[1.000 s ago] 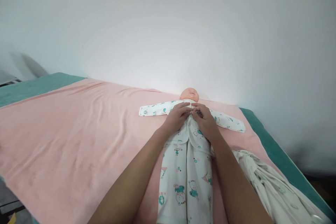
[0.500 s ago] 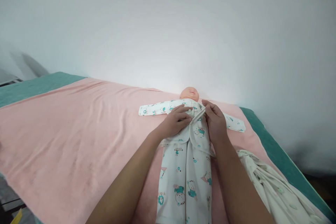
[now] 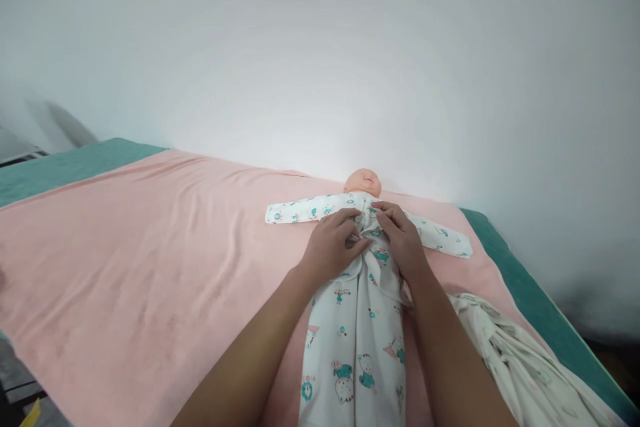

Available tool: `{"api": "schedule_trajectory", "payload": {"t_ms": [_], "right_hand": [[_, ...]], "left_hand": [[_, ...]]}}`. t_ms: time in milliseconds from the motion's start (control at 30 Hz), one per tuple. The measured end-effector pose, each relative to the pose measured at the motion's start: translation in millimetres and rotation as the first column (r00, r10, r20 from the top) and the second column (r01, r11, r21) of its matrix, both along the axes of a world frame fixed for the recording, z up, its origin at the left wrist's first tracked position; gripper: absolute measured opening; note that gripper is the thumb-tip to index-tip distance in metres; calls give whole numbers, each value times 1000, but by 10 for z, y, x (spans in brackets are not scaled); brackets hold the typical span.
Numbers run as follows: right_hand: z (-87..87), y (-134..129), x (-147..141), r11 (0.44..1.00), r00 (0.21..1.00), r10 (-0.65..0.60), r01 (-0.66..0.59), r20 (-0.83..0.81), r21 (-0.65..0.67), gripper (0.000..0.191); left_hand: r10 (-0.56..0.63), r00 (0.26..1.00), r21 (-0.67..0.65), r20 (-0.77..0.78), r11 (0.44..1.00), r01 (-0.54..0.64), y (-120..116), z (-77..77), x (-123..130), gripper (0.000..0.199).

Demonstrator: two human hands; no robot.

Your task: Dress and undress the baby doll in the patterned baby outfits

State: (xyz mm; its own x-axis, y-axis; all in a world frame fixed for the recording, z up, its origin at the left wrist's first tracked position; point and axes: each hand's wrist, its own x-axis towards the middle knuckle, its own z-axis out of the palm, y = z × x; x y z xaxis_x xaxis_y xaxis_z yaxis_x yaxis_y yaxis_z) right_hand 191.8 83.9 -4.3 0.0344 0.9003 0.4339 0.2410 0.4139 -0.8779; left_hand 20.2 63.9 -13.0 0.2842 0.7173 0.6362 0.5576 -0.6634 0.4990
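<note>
A baby doll (image 3: 361, 181) lies on its back, head toward the wall, in a white printed baby jacket (image 3: 440, 235) with both sleeves spread wide. White printed trousers (image 3: 354, 347) cover its legs. At the chest, my left hand (image 3: 336, 243) has thumb and forefinger curled on the jacket's front edge, which is bunched up there. My right hand (image 3: 403, 237) lies close beside it, its fingers bent onto the other side of the same opening. The fastening between the fingertips is too small to make out.
A pink blanket (image 3: 150, 267) lies over a green mat (image 3: 75, 163), which shows at both sides. Crumpled pale cloth (image 3: 525, 360) lies at the lower right. A white wall (image 3: 320, 67) rises right behind the doll's head.
My right hand has moved left and in toward my left hand, bringing the jacket's front flap with it. My left hand's thumb and fingers have closed onto the cloth.
</note>
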Motion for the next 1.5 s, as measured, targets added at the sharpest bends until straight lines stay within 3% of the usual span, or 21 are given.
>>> {"api": "schedule_trajectory", "payload": {"t_ms": [133, 233, 300, 367, 400, 467, 500, 567, 633, 667, 733, 867, 1033, 1133, 1200, 1233, 1400, 1500], "right_hand": [[11, -7, -64, 998, 993, -11, 5, 115, 59, 35], [15, 4, -40, 998, 993, -37, 31, 112, 55, 38], [27, 17, 108, 986, 986, -166, 167, 7, -4, 33], [46, 28, 364, 899, 895, -432, 419, -109, -127, 26], [52, 33, 507, 811, 804, -579, 552, -138, -192, 26], [45, 52, 746, 680, 694, -718, 685, -49, -262, 31], [28, 69, 816, 668, 684, -729, 706, -18, -236, 30], [-36, 123, 830, 749, 756, -652, 655, 64, -105, 20], [-130, 191, 723, 859, 825, -505, 510, 254, 51, 30], [-183, 223, 653, 894, 816, -442, 437, 374, 102, 41], [-290, 267, 540, 921, 733, -376, 364, 567, 140, 57], [-450, 273, 496, 904, 611, -372, 408, 699, 124, 68], [-477, 252, 615, 855, 567, -438, 502, 697, 129, 68], [-432, 258, 718, 722, 562, -593, 687, 576, 74, 61], [-404, 261, 746, 621, 512, -671, 783, 537, 29, 60], [-394, 262, 736, 603, 486, -681, 796, 548, 43, 59], [-383, 303, 529, 761, 480, -582, 605, 656, 233, 51], [-393, 358, 472, 774, 483, -555, 597, 677, 209, 48]], "left_hand": [[104, 994, 40, -13, 994, -104, 5, -11, 37, 28], [142, 987, 7, 71, 990, -143, 37, 4, -4, 30], [212, 954, -56, 211, 977, -205, 90, 13, -134, 31], [364, 846, -166, 389, 931, -324, 168, 2, -341, 29], [456, 758, -235, 466, 890, -391, 211, -14, -454, 28], [582, 611, -318, 536, 810, -492, 291, -71, -639, 28], [607, 585, -315, 537, 788, -529, 323, -108, -689, 26], [586, 663, -237, 466, 805, -544, 371, -194, -687, 21], [479, 832, -125, 280, 877, -464, 401, -282, -579, 20], [419, 892, -85, 167, 908, -411, 414, -324, -511, 23], [356, 934, -50, -18, 933, -357, 441, -400, -399, 31], [405, 901, -25, -154, 910, -413, 523, -486, -349, 42], [466, 859, -4, -212, 879, -478, 691, -409, -478, 36], [524, 821, -58, -227, 834, -548, 783, -340, -608, 32], [554, 799, -109, -233, 802, -587, 818, -328, -679, 29], [561, 793, -133, -238, 790, -599, 830, -333, -701, 28], [517, 805, -171, -290, 800, -575, 907, -358, -670, 26], [494, 801, -202, -338, 793, -575, 994, -324, -641, 30]]}}
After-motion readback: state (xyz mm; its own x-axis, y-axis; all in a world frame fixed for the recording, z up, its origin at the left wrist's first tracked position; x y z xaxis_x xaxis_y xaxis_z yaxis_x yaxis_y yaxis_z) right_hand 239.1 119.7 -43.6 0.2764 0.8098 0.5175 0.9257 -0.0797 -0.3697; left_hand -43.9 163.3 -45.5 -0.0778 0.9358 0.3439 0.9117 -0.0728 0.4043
